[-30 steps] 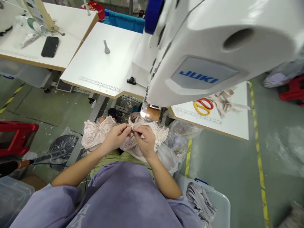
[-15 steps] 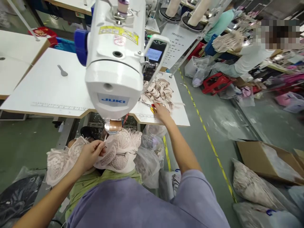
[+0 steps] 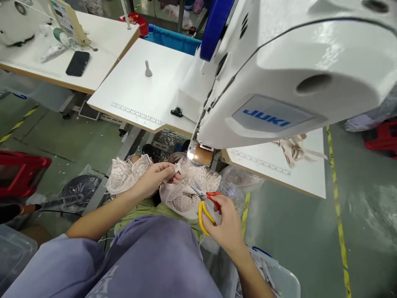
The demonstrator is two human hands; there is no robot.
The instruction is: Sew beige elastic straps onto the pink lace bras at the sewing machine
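Note:
Scissors [image 3: 208, 203] with one red and one yellow handle loop are in my right hand [image 3: 226, 223], blades parted and pointing at the lace. My left hand [image 3: 161, 176] pinches an edge of a pale pink lace bra [image 3: 182, 198] between thumb and fingers. That bra lies across my lap, below the needle area of a white sewing machine [image 3: 279, 82]. More lace cups [image 3: 124, 174] hang to the left of my left hand. The scissor tips are a short way right of the pinched edge.
The white machine table [image 3: 149, 95] bears a printed ruler and a small grey tool [image 3: 148, 69]. Beige strips [image 3: 293, 151] lie on its right part. A phone [image 3: 77, 63] rests on the neighbouring table. A clear plastic bin [image 3: 290, 281] stands at lower right, a red stool [image 3: 23, 174] at left.
My right hand has picked up the scissors from the table by the beige strips and brought them to the bra. The head view has turned left and closer to the machine.

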